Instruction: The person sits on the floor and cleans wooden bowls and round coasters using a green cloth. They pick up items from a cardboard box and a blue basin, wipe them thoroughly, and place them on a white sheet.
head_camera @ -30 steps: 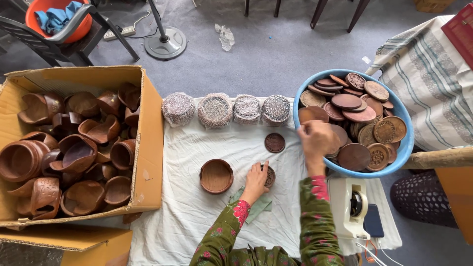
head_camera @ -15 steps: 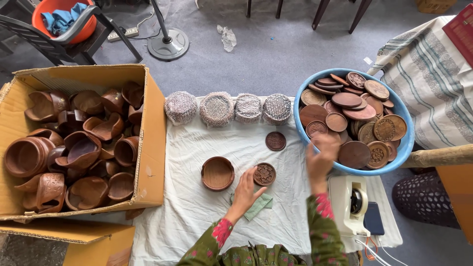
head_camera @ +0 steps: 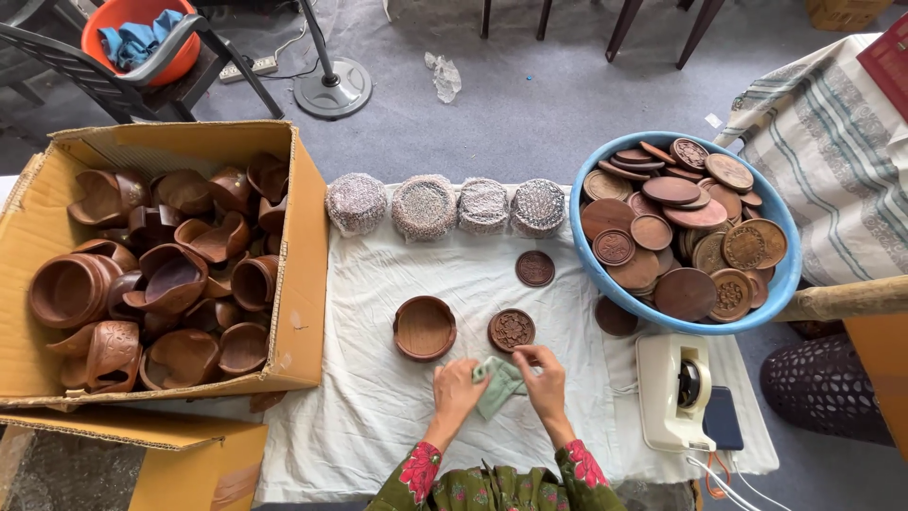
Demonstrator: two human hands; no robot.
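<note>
A: What have the hands got hold of?

B: A small pale green cloth [head_camera: 498,383], crumpled, lying on the white sheet [head_camera: 378,416] near the front edge. The left hand [head_camera: 459,390] rests on its left side with fingers curled over the fabric; the right hand [head_camera: 544,378] pinches its top right corner between thumb and fingertips.

A: And what sits closest to it?

B: A round wooden lid with a carved floral face [head_camera: 512,330], dark brown, just above the cloth and nearly touching the right hand's fingertips. Beside it on the left is a round wooden bowl [head_camera: 424,327], open side up, plain inside.

A: How crowded is it around there?

B: A second carved lid [head_camera: 534,268] lies further back, well apart. Four wrapped round bundles [head_camera: 424,206] line the far edge of the sheet. A blue basin [head_camera: 783,274] heaped with wooden lids overhangs the sheet's right side, and another lid [head_camera: 616,318] is tucked under its rim. A cream tape dispenser [head_camera: 673,390] stands to the right of the right hand, near but apart.

A: Any open room?

B: Bare sheet stretches left of the bowl toward the cardboard box [head_camera: 303,246] full of wooden bowls, and also in front of the left hand.
</note>
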